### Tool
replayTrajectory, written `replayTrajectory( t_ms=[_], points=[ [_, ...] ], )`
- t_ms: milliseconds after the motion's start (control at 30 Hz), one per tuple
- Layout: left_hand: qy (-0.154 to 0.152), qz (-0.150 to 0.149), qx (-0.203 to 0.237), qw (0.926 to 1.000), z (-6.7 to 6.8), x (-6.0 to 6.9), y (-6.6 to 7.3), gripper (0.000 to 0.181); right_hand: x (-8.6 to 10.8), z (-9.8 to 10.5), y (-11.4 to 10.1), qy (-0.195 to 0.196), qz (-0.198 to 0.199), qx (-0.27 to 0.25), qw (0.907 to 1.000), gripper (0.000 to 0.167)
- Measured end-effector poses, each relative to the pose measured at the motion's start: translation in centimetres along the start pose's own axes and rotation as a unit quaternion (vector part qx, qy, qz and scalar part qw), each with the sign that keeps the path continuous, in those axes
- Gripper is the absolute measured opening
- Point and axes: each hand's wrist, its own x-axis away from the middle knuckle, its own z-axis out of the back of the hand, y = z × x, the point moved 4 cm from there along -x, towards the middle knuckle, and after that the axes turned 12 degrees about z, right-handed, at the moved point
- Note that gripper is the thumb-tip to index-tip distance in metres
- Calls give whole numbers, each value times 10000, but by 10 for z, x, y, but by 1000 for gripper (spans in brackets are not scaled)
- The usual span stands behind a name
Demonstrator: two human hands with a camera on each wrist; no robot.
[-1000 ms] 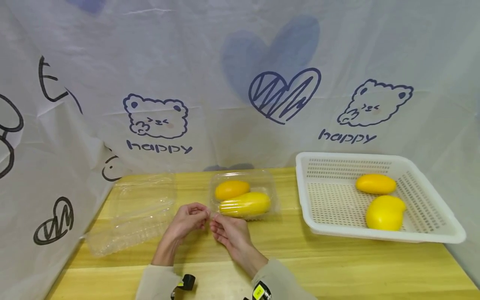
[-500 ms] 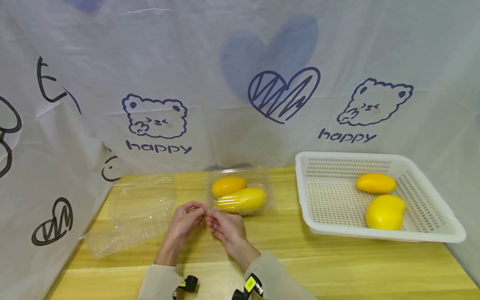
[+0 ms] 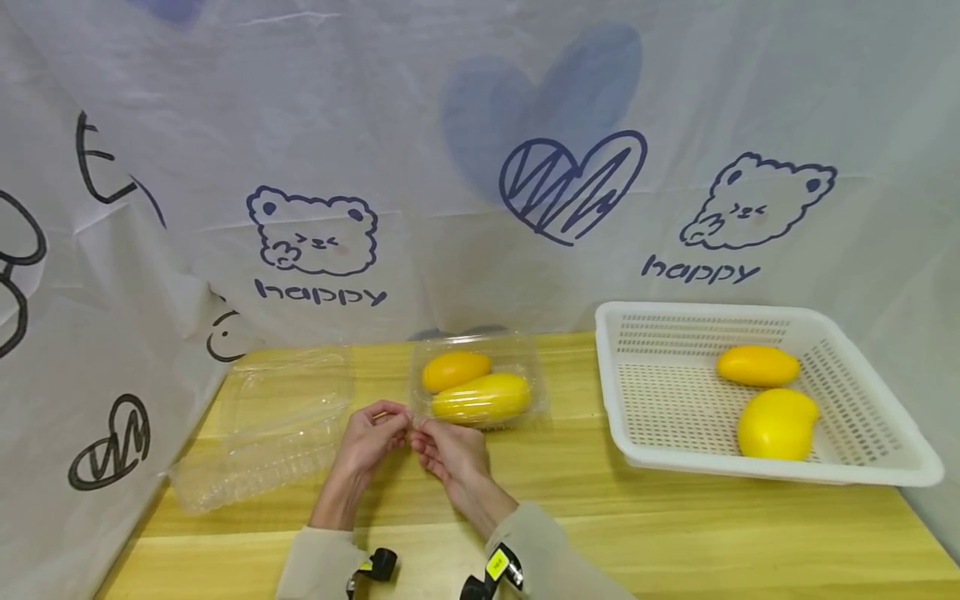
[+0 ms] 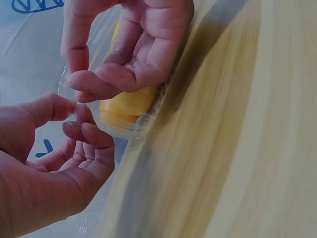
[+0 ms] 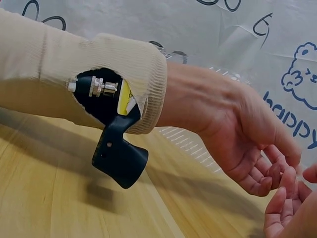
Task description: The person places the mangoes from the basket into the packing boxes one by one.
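Note:
A clear plastic clamshell box (image 3: 517, 354) stands at the middle of the table, with an orange-yellow mango (image 3: 456, 372) and a longer yellow mango (image 3: 483, 400) inside. At its front left corner my left hand (image 3: 373, 437) pinches the thin plastic edge between thumb and index finger. My right hand (image 3: 456, 454) pinches the same edge beside it, fingertips almost meeting. In the left wrist view, a sliver of clear plastic shows at the left fingertips, while the right hand (image 4: 133, 44) partly covers the box. The right wrist view shows the left hand (image 5: 237, 119), but no box.
A white perforated basket (image 3: 613, 400) stands at the right, holding an oblong mango (image 3: 759, 366) and a rounder yellow mango (image 3: 778, 425). At the left lies another clear plastic container (image 3: 255, 467), standing open. A printed curtain (image 3: 442, 275) hangs behind the wooden table (image 3: 637, 542).
Both hands and the box have shifted slightly left and away from me since a second ago. Over the last half second they have barely moved, and the pinch looks the same.

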Motion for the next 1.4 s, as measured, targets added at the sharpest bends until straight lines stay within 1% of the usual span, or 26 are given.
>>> replayTrajectory(
  t_ms=[100, 167, 333, 400, 467, 533, 600, 700, 833, 867, 900, 933, 1000, 1067, 1100, 1167, 1300, 1400],
  points=[
    [22, 2, 14, 10000, 1, 0, 1, 9, 1, -1, -1, -33, -1, -7, 10000, 20],
    [46, -3, 11, 10000, 2, 0, 1, 11, 1, -1, -2, -133, -32, -33, 9999, 21],
    [15, -29, -16, 10000, 1, 0, 1, 11, 0, 3, -6, -634, -162, -19, 9979, 28],
    [-19, -45, -36, 10000, 0, 0, 1, 10, 1, 7, -9, -845, -168, 61, 9963, 31],
    [11, -61, -55, 10000, -1, 1, 0, 7, 2, 12, -12, -1026, -106, 229, 9944, 34],
    [80, -76, -71, 9999, -1, 0, 0, 3, 4, 18, -16, -1157, 69, 537, 9918, 36],
    [147, -81, -95, 9998, -1, 0, -1, 2, 6, 25, -19, -1232, 332, 915, 9876, 35],
    [188, -75, -113, 9997, -3, -1, -2, 3, 11, 36, -27, -1328, 790, 1459, 9772, 33],
    [210, -82, -104, 9997, -4, -1, -2, 4, 16, 46, -42, -1392, 1380, 1884, 9623, 27],
    [230, -87, -71, 9997, -4, -1, -2, 5, 16, 47, -46, -1412, 1575, 2082, 9550, 26],
    [254, -86, -42, 9996, -3, -1, -2, 5, 17, 48, -51, -1437, 1795, 2319, 9452, 24],
    [267, -83, -12, 9996, -3, -1, -2, 5, 18, 50, -56, -1434, 2018, 2593, 9335, 22],
    [297, -86, 71, 9995, -4, -1, -2, 6, 21, 53, -67, -1467, 2511, 3172, 9027, 16],
    [314, -105, 127, 9994, -4, -1, -3, 7, 24, 55, -80, -1448, 3007, 3670, 8683, 11],
    [300, -124, 144, 9994, -4, -1, -3, 8, 25, 56, -86, -1407, 3212, 3799, 8560, 9],
    [277, -147, 159, 9994, -5, -1, -3, 8, 27, 59, -100, -1275, 3571, 3911, 8386, 7],
    [276, -164, 139, 9994, -6, -2, -4, 8, 25, 69, -120, -754, 4136, 3918, 8183, 5],
    [353, -157, 151, 9991, -6, -2, -4, 6, 21, 77, -124, -347, 4494, 4022, 7969, 7]
  ],
)
